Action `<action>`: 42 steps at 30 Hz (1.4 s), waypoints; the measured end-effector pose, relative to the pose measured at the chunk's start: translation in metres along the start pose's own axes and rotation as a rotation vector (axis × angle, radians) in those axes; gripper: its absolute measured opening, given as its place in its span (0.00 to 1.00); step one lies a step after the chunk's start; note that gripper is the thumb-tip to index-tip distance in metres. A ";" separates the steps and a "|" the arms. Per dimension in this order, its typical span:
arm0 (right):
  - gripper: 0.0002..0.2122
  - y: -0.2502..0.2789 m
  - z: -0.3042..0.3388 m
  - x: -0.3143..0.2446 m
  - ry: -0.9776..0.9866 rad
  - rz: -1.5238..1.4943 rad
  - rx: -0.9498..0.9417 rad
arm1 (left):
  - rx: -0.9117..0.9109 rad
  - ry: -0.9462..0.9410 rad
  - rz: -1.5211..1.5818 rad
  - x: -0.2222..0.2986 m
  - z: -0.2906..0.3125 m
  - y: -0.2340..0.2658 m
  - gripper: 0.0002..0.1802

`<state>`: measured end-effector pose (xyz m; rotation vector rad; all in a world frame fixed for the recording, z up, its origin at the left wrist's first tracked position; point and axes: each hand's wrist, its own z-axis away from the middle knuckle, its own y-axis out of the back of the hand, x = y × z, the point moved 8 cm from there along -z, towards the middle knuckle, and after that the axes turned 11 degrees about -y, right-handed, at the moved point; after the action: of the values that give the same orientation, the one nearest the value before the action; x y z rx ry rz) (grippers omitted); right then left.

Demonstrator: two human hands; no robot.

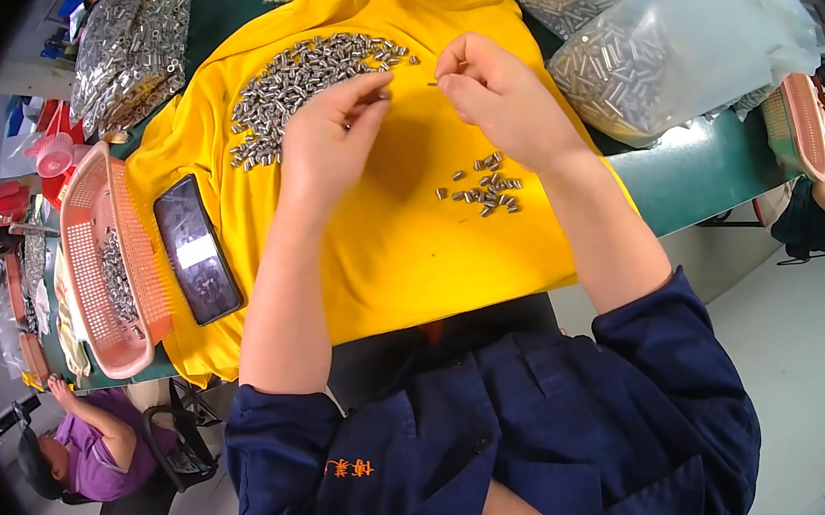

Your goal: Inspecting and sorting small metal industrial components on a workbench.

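Note:
A large pile of small metal cylinders (284, 85) lies on a yellow cloth (384, 271). My left hand (335, 140) is closed beside the pile's right edge, thumb and fingers together. A dark glint shows between its fingers, too small to name. To its right, my right hand (506, 97) pinches a small thin metal piece (433, 82) whose tip pokes out toward the left hand. The two hands are apart, both above the cloth. Below my right hand sits a smaller, loose group of metal cylinders (496, 194).
A dark phone (195, 248) lies left of the pile, beside a pink basket (150, 295) holding more cylinders. Clear bags of metal parts stand at back left (132, 56) and right (614, 70). Other people sit at far left (101, 446) and far right (820, 215).

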<state>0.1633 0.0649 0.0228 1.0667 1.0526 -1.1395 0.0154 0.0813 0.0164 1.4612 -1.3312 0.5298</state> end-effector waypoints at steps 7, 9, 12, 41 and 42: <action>0.03 -0.009 0.004 -0.008 0.079 -0.014 -0.060 | -0.007 0.174 0.345 -0.008 0.006 -0.009 0.08; 0.03 -0.011 0.004 -0.010 0.099 -0.017 -0.073 | 0.010 0.301 0.552 -0.016 0.010 -0.013 0.08; 0.02 -0.013 0.004 -0.008 0.084 -0.080 -0.096 | 0.022 0.346 0.936 -0.012 0.012 -0.022 0.08; 0.03 0.016 0.022 -0.046 0.366 0.258 0.211 | 0.022 0.280 0.629 -0.015 0.010 -0.017 0.04; 0.03 0.024 0.023 -0.046 0.390 0.234 0.286 | -0.101 0.237 0.483 0.000 0.013 -0.030 0.05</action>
<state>0.1834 0.0526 0.0743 1.6433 1.0449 -0.9289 0.0388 0.0656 0.0001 0.9554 -1.4959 0.9029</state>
